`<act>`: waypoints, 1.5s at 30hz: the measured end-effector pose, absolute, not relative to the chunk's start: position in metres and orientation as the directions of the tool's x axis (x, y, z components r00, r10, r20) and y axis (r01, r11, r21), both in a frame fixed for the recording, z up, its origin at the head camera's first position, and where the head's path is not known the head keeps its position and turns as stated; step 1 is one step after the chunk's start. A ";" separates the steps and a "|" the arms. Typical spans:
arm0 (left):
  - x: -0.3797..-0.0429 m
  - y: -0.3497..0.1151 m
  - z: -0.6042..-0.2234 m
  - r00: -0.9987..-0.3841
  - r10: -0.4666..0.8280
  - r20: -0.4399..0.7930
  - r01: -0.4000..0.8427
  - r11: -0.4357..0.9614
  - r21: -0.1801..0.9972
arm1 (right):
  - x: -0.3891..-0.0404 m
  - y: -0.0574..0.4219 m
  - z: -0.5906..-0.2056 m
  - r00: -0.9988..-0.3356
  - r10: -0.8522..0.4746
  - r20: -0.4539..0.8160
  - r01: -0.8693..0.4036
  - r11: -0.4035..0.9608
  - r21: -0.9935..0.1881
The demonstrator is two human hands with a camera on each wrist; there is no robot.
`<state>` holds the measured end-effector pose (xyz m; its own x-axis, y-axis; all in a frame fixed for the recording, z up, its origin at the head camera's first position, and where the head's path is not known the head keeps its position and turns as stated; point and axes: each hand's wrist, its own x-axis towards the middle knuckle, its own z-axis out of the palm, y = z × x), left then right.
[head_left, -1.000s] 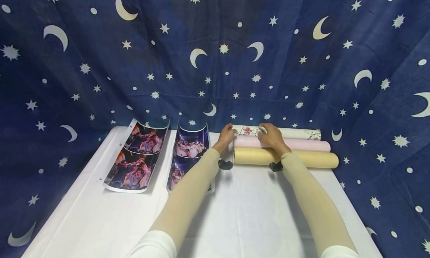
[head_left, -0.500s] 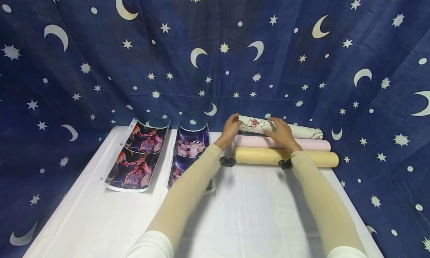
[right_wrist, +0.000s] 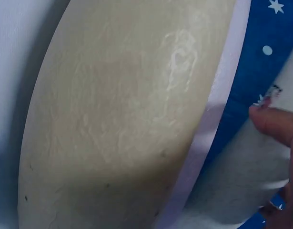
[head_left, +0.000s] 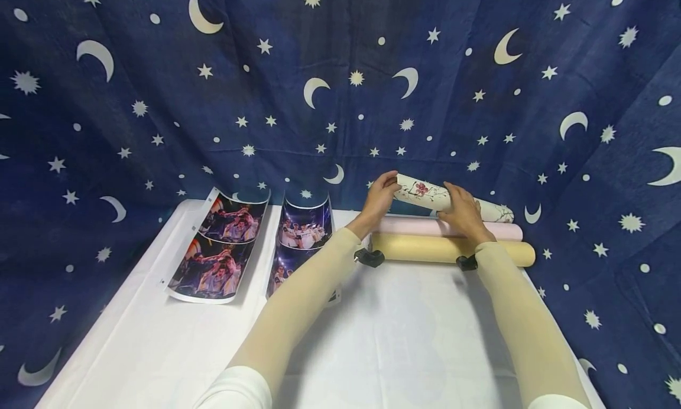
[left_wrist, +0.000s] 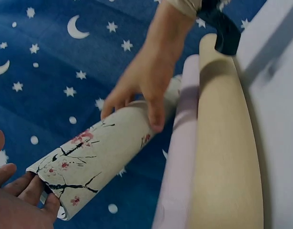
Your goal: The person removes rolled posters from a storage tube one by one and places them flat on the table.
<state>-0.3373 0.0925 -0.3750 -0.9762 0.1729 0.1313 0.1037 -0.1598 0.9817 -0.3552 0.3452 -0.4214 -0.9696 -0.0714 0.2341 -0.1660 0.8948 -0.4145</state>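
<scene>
A white wallpaper roll (head_left: 422, 189) with red blossoms and dark branches slants up at its left end, its right end low at the back of the table. My left hand (head_left: 380, 196) pinches the raised end. In the left wrist view, fingers (left_wrist: 50, 206) of that hand are hooked at the open end of the tube. Farther along, my right hand (head_left: 461, 209) grips the roll from above, its thumb (right_wrist: 270, 123) along the near side in the right wrist view. In front lie a pink roll (head_left: 409, 224) and a thicker yellow roll (head_left: 417, 247), side by side.
Two curled printed photo sheets lie to the left: one with a reddish picture pair (head_left: 220, 267), the other with a purple pair (head_left: 304, 226), partly behind the left forearm. A navy star-and-moon cloth (head_left: 255, 101) rises behind the white-covered table (head_left: 404, 338).
The blossom roll's left end has risen off the table and shifted right, tilting it. Both hands moved right and up with it. The pink and yellow rolls stay put.
</scene>
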 end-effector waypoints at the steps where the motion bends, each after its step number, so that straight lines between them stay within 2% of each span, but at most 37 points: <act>1: -0.336 0.094 -0.373 -0.974 0.179 0.136 0.107 -0.164 0.981 | -0.355 0.346 -0.422 -0.970 -0.069 0.234 -0.163 0.896 -0.412; 5: -0.329 0.097 -0.367 -0.971 0.191 0.143 0.111 -0.166 0.980 | -0.354 0.350 -0.423 -0.966 -0.075 0.248 -0.170 0.905 -0.390; 10: -0.322 0.098 -0.364 -0.966 0.204 0.159 0.133 -0.133 0.982 | -0.352 0.356 -0.423 -0.950 -0.120 0.290 -0.210 0.930 -0.302; 15: -0.315 0.096 -0.359 -0.939 0.250 0.238 0.242 -0.014 0.970 | -0.349 0.359 -0.414 -0.926 -0.156 0.343 -0.246 0.940 -0.238; 20: -0.309 0.090 -0.352 -0.908 0.270 0.319 0.336 0.015 0.942 | -0.347 0.358 -0.400 -0.909 -0.168 0.381 -0.258 0.945 -0.201; 28: -0.302 0.074 -0.353 -0.838 0.221 0.499 0.536 0.158 0.829 | -0.337 0.348 -0.383 -0.888 -0.196 0.416 -0.285 0.944 -0.165; 34: -0.296 0.057 -0.351 -0.798 0.168 0.579 0.602 0.283 0.747 | -0.324 0.337 -0.371 -0.836 -0.259 0.484 -0.343 0.935 -0.093; 45: -0.275 0.029 -0.355 -0.769 0.104 0.631 0.639 0.176 0.749 | -0.298 0.320 -0.361 -0.785 -0.323 0.529 -0.395 0.918 -0.027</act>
<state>-0.2749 0.0294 -0.3549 -0.7689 0.1045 0.6308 0.6386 0.1761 0.7492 -0.2975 0.3198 -0.3608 -0.7852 -0.3226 0.5286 -0.3953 0.9181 -0.0269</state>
